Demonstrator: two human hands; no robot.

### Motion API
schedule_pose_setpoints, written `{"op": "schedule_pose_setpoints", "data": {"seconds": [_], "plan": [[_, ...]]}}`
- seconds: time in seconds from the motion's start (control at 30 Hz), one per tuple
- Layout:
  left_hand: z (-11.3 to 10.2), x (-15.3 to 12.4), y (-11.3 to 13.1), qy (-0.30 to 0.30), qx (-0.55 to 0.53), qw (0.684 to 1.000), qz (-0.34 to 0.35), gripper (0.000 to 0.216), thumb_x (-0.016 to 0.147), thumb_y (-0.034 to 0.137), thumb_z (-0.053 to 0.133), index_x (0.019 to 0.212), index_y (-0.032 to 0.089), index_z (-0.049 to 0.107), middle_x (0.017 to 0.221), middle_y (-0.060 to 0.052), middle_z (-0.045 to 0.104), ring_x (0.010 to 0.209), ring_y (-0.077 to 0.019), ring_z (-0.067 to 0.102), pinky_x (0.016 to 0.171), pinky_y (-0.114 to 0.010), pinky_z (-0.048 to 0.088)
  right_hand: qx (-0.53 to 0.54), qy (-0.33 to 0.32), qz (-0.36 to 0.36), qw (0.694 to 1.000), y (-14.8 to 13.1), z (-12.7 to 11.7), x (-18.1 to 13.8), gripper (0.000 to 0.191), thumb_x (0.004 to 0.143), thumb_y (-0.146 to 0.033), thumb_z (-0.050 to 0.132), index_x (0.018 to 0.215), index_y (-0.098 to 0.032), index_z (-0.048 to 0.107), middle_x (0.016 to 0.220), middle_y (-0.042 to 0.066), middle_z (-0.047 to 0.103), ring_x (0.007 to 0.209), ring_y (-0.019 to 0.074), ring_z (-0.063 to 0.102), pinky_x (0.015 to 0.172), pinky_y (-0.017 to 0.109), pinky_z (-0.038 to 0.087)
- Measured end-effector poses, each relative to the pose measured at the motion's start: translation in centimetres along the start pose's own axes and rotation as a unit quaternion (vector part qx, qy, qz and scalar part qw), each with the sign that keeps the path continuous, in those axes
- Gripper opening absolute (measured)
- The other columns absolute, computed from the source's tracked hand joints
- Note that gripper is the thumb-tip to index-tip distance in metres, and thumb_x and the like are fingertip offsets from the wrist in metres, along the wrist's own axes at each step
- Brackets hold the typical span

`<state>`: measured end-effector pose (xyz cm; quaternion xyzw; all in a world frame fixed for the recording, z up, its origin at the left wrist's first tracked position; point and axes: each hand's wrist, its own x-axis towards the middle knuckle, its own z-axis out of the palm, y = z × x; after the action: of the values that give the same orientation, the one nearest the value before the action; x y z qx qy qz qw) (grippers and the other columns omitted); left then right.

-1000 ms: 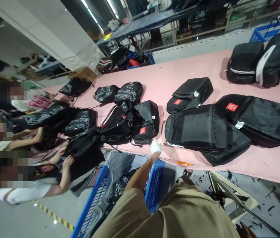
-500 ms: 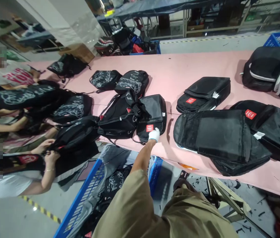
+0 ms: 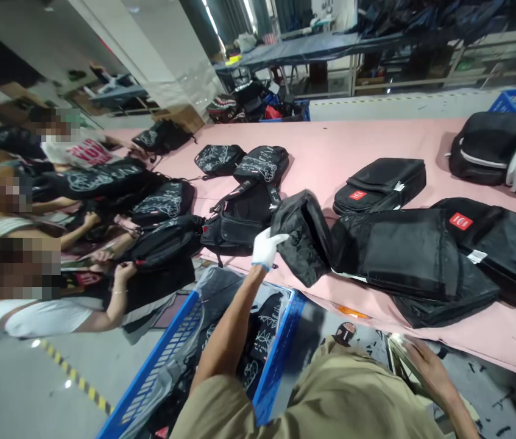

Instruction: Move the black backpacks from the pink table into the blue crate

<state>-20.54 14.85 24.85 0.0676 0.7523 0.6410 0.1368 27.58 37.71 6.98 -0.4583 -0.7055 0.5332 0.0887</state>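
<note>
My left hand (image 3: 264, 247), in a white glove, grips the edge of a small black backpack (image 3: 303, 238) and holds it tilted up off the near edge of the pink table (image 3: 331, 143). My bare right hand (image 3: 422, 363) is low at the bottom right, below the table edge, with its fingers stretched out on a pale frame and nothing in it. Beside the lifted bag lies a large flat black backpack (image 3: 399, 247), and a black strapped backpack (image 3: 239, 216) lies to its left.
More black backpacks lie across the table, some with red labels (image 3: 461, 221), some with white drawings (image 3: 262, 161). A blue crate (image 3: 170, 347) holding bags stands under my left arm. Other people (image 3: 79, 305) handle bags at the table's left end.
My left hand has closed on the small backpack with the red label and tipped it up off the table. My right hand has come into view at the bottom right.
</note>
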Motion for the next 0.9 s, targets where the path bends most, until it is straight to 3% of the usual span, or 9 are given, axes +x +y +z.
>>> {"op": "schedule_pose_setpoints", "data": {"seconds": [0.07, 0.13, 0.23, 0.3, 0.47, 0.57, 0.7, 0.8, 0.9], "plan": [[-1.2, -2.3, 2.9, 0.019, -0.041, 0.999, 0.011, 0.04, 0.06, 0.036, 0.093, 0.088, 0.013, 0.077, 0.081, -0.001, 0.076, 0.076, -0.018, 0.065, 0.076, -0.03, 0.054, 0.027, -0.056, -0.057, 0.996, -5.4, 1.5, 1.1, 0.056, 0.079, -0.08, 0.075, 0.122, -0.044, 0.081, 0.133, 0.007, 0.084, 0.138, 0.0435, 0.074, 0.124, 0.065, 0.053], [-1.8, -5.2, 5.7, 0.032, -0.058, 0.998, 0.017, 0.036, 0.055, 0.034, 0.091, 0.08, 0.015, 0.073, 0.076, 0.002, 0.072, 0.069, -0.0145, 0.059, 0.067, -0.025, 0.048, 0.056, -0.115, -0.137, 0.982, -12.4, 3.1, 0.7, 0.074, 0.095, -0.071, 0.07, 0.158, -0.031, 0.066, 0.162, 0.015, 0.068, 0.152, 0.0369, 0.064, 0.133, 0.065, 0.045], [-1.3, -9.3, 8.0, 0.012, -0.057, 0.998, 0.011, 0.031, 0.052, 0.029, 0.088, 0.071, 0.017, 0.067, 0.069, 0.004, 0.066, 0.063, -0.012, 0.053, 0.061, -0.023, 0.042, 0.048, -0.201, -0.232, 0.951, -21.6, 5.9, -1.9, 0.094, 0.098, -0.063, 0.076, 0.18, -0.031, 0.04, 0.182, 0.011, 0.045, 0.168, 0.0325, 0.045, 0.14, 0.06, 0.037], [-0.4, -10.9, 7.8, -0.019, -0.047, 0.999, -0.004, 0.03, 0.052, 0.03, 0.087, 0.069, 0.018, 0.065, 0.068, 0.004, 0.064, 0.063, -0.0121, 0.051, 0.061, -0.023, 0.04, 0.022, -0.224, -0.235, 0.946, -24.7, 7.8, -3.8, 0.091, 0.103, -0.059, 0.072, 0.182, -0.031, 0.036, 0.179, 0.01, 0.05, 0.165, 0.0321, 0.05, 0.137, 0.057, 0.042], [1.1, -12.4, 2.9, -0.023, 0.002, 0.997, -0.072, 0.045, 0.053, 0.056, 0.091, 0.068, 0.02, 0.066, 0.073, -0.003, 0.073, 0.075, -0.021, 0.064, 0.075, -0.032, 0.054, -0.113, -0.22, -0.178, 0.953, -22.9, 11.0, -4.0, 0.064, 0.112, -0.05, 0.034, 0.147, -0.01, 0.07, 0.133, 0.024, 0.08, 0.128, 0.0437, 0.076, 0.112, 0.058, 0.056], [0.8, -15.2, 0.8, 0.003, 0.029, 0.997, -0.065, 0.062, 0.075, 0.068, 0.081, 0.109, 0.016, 0.082, 0.117, -0.016, 0.084, 0.117, -0.0324, 0.075, 0.107, -0.041, 0.058, -0.088, -0.186, -0.146, 0.968, -20.9, 11.8, -2.6, 0.064, 0.109, -0.052, 0.032, 0.132, -0.01, 0.076, 0.121, 0.024, 0.082, 0.117, 0.0421, 0.078, 0.104, 0.052, 0.057], [0.4, -21.2, 1.2, 0.01, 0.118, 0.99, -0.078, 0.1, 0.09, 0.066, 0.077, 0.176, 0.026, 0.046, 0.162, -0.015, 0.068, 0.146, -0.0358, 0.068, 0.124, -0.047, 0.052, 0.026, -0.156, -0.128, 0.979, -20.8, 13.2, -1.7, 0.062, 0.107, -0.063, 0.038, 0.122, -0.016, 0.076, 0.115, 0.016, 0.083, 0.11, 0.0349, 0.076, 0.097, 0.044, 0.057], [0.4, -24.0, 2.0, 0.063, 0.308, 0.938, -0.149, 0.126, 0.084, 0.068, 0.087, 0.186, 0.034, 0.021, 0.161, -0.019, 0.068, 0.14, -0.0467, 0.072, 0.122, -0.063, 0.053, 0.061, -0.157, -0.116, 0.979, -21.0, 14.4, -1.4, 0.058, 0.106, -0.065, 0.042, 0.115, -0.018, 0.075, 0.111, 0.013, 0.082, 0.106, 0.0311, 0.074, 0.094, 0.04, 0.056], [-0.8, -23.8, 2.0, 0.118, 0.38, 0.899, -0.182, 0.118, 0.088, 0.07, 0.081, 0.185, 0.035, 0.025, 0.154, -0.021, 0.072, 0.134, -0.051, 0.075, 0.116, -0.068, 0.056, 0.063, -0.18, -0.119, 0.975, -19.9, 14.0, -0.3, 0.055, 0.107, -0.065, 0.044, 0.109, -0.019, 0.074, 0.102, 0.009, 0.08, 0.096, 0.0277, 0.073, 0.085, 0.037, 0.054]]}}
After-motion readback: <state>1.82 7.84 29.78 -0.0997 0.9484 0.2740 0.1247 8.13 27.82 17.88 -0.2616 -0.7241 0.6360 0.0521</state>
